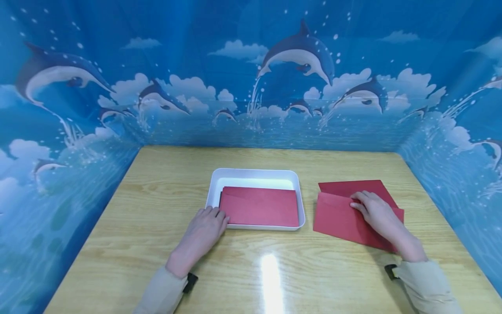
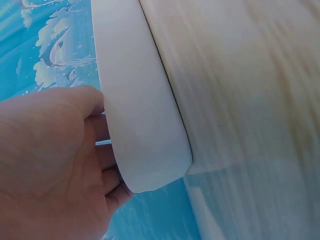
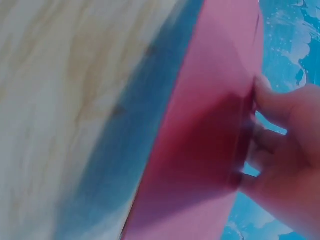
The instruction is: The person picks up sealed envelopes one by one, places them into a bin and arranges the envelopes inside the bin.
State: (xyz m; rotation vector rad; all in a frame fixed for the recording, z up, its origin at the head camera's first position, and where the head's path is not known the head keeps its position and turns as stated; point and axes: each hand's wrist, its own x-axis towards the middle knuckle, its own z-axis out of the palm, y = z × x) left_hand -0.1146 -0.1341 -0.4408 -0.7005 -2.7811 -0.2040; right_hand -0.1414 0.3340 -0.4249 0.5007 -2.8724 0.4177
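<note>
A white tray (image 1: 255, 173) holds a stack of red paper envelopes (image 1: 259, 207) lying flat along its near side. At the tray's near left corner my left hand (image 1: 205, 229) grips the rim with bent fingers; the thumb is beside the stack's corner. In the left wrist view, the fingers partly disappear behind the tray wall (image 2: 140, 100). To the right of the tray, my right hand (image 1: 378, 218) pinches the upper edge of a red envelope (image 1: 337, 220). Behind it, another red envelope (image 1: 364, 187) shows, partly covered by the front one.
All of this stands on a wood-grain table (image 1: 157, 187). A blue curtain (image 1: 235, 65) printed with dolphins and clouds encloses the back and both sides. A dark band (image 1: 191, 282) sits at the left wrist, another (image 1: 391, 271) at the right wrist.
</note>
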